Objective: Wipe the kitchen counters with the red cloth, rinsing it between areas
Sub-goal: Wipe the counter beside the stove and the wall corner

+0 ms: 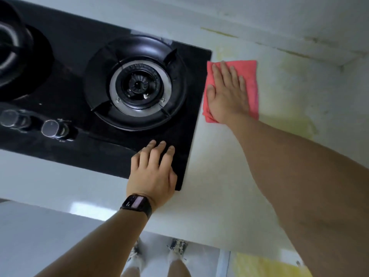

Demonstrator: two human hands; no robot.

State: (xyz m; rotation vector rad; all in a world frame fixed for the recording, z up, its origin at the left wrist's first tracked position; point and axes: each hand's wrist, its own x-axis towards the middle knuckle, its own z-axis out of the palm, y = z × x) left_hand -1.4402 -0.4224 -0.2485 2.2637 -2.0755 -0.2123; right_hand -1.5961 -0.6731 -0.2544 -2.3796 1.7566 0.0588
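**Pressing the red cloth flat beside the hob**

Pressing down with straight, slightly spread fingers, the right hand (226,90) lies flat on the red cloth (252,76). The cloth is folded into a rough rectangle and rests on the white counter (219,166), just beside the right edge of the black glass hob (79,56), near the hob's far right corner. The left border of the cloth touches or slightly overlaps that edge; I cannot tell which. No finger curls around the cloth; the palm and the fingers only press on it.

The left hand (152,172) rests on the near right corner of the hob, with the fingers relaxed, close together and a little bent, holding nothing. On its wrist sits a dark watch (136,203).

On the hob, the right burner (137,83) with its black pan support is uncovered. At the far left edge of the hob stands a dark pot (12,45), only partly in view. Two round knobs (51,127) are along the near edge of the hob, on the left.

Yellowish stains (289,76) mark the counter to the right of the cloth, toward the far edge where the counter meets the wall (259,13).
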